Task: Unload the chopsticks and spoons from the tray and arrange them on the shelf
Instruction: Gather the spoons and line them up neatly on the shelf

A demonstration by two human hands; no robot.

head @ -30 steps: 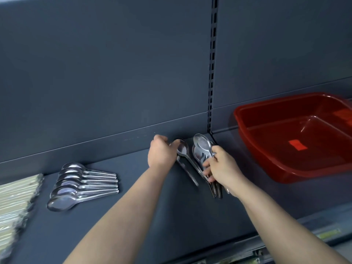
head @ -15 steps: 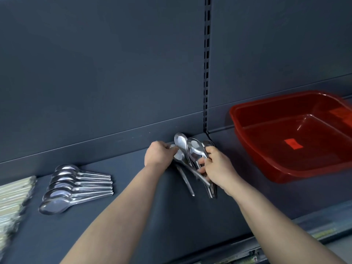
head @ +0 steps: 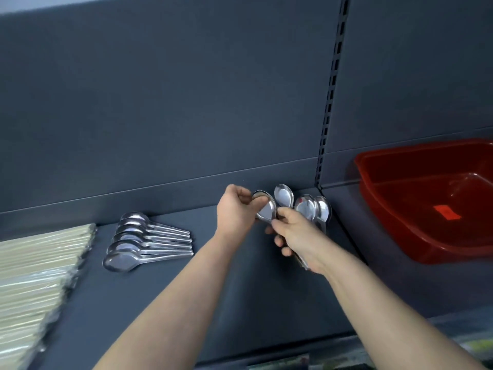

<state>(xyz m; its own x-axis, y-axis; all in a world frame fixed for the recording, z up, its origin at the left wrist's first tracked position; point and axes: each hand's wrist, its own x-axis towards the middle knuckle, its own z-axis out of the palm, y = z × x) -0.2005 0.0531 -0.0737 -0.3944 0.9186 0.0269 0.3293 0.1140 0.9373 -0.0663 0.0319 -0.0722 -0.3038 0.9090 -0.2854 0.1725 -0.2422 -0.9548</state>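
My right hand [head: 298, 236] grips a bunch of steel spoons [head: 309, 208] by their handles, bowls fanned upward near the shelf's back wall. My left hand [head: 236, 209] pinches the bowl of one spoon [head: 266, 209] at the left of that bunch. A row of several spoons [head: 144, 240] lies on the dark shelf [head: 186, 303], handles pointing right. Stacked packs of pale chopsticks [head: 40, 265] lie at the far left. The red tray [head: 386, 204] stands on the shelf to the right and nothing shows in the part of it that is in view.
A slotted upright [head: 330, 102] runs down the back wall between the two shelf bays. The shelf's front edge with a label strip [head: 293, 361] is at the bottom. Bare shelf lies between the spoon row and my hands.
The camera view has shifted so the spoon row and chopsticks sit further right. My hands have come together and lifted; the left now pinches one spoon's bowl in the bunch.
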